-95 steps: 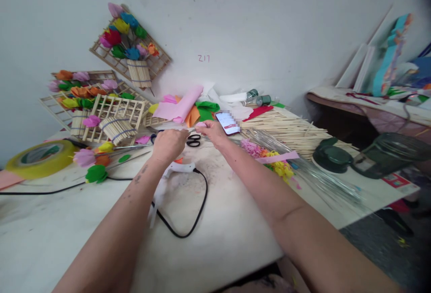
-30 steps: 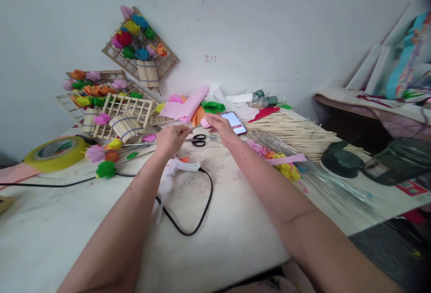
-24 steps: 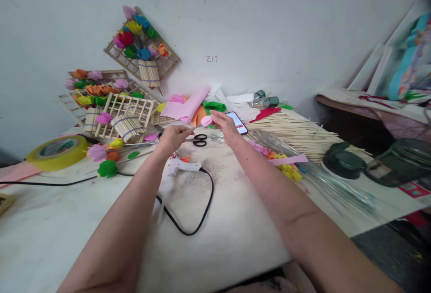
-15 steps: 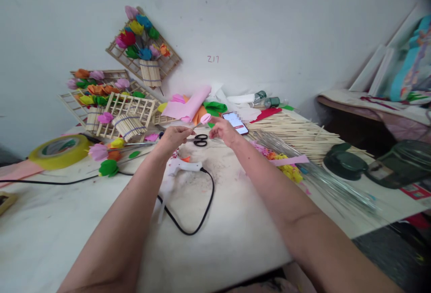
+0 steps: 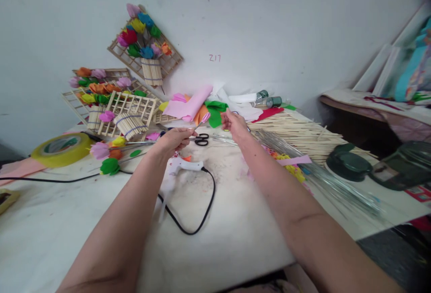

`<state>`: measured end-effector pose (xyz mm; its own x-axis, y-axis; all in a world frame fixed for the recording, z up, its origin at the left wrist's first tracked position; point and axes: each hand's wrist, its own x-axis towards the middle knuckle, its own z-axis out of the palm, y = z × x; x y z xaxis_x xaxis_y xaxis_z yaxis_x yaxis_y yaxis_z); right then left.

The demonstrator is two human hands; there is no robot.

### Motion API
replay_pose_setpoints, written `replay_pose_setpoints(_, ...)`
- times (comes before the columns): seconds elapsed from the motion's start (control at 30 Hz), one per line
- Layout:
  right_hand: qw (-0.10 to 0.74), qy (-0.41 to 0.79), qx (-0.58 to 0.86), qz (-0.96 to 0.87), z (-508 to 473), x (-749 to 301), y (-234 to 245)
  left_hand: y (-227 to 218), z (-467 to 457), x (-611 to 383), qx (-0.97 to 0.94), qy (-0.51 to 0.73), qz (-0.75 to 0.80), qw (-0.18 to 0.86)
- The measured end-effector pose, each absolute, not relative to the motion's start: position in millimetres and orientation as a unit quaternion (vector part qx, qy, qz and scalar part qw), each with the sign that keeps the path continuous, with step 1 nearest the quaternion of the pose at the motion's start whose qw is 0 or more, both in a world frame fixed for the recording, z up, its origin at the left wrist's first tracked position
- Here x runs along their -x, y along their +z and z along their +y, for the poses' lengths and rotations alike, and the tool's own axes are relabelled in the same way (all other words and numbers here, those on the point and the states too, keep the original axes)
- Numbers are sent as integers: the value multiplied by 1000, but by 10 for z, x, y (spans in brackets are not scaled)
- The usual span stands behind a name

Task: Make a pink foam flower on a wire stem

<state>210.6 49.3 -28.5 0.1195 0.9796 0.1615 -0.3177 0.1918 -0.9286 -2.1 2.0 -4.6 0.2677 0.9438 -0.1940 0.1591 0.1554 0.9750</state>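
Note:
A small pink-and-white paper bud [image 5: 205,117] sits on the end of a thin stem. The stem is pinched between the thumb and fingers of my left hand [image 5: 178,139], which points it up and to the right. To the right of the bud, my right hand [image 5: 234,124] is raised in front of the green paper, its fingers bent and somewhat apart; nothing clear shows in them. Black-handled scissors [image 5: 202,139] lie just right of my left hand. Below them rests a white glue gun [image 5: 185,165] with a black cord. The phone is mostly covered by my right hand.
Bamboo lattices with paper flowers [image 5: 144,46] lean on the wall at the left. Yellow tape [image 5: 60,149] and loose flowers [image 5: 109,166] lie left. Right are bamboo sticks [image 5: 296,131], wires [image 5: 336,194] and a dark jar [image 5: 397,167]. Pink paper [image 5: 193,104] lies at the back.
My right hand has moved away from the bud, to the right and slightly up, and now covers most of the phone. My left hand still holds the stem in nearly the same place.

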Motion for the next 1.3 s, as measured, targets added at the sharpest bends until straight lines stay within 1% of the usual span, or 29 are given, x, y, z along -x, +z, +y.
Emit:
replay_pose_setpoints(0.13,583,517,301,-549,443,-2062,-263,-24,-6,21,-522,301,473,643)
replay_pose_setpoints(0.33,558,498,265,-609,439,-1997,-272,-46,5,48,-491,263,425,714)
replay_pose_setpoints(0.57,565,485,265,-613,425,-1997,-266,-73,28,60,-504,246,395,728)
replay_pose_setpoints(0.7,565,469,280,-618,427,-1987,-272,-48,-3,37,-524,252,418,698)
replay_pose_setpoints(0.83,580,441,314,-609,469,-1972,-308,-28,-43,-42,-570,292,454,619)
replay_pose_setpoints(0.93,595,429,329,-595,494,-1953,-323,-16,-66,-127,-611,328,487,531)
replay_pose_setpoints(1.07,616,432,337,-566,481,-1916,-297,-2,-71,-201,-681,357,527,363)
replay_pose_setpoints(1.23,647,447,350,-509,422,-1860,-239,5,-73,-228,-746,296,585,113)
replay_pose_setpoints(1.3,656,453,353,-490,409,-1843,-229,-1,-84,-242,-755,265,598,34)
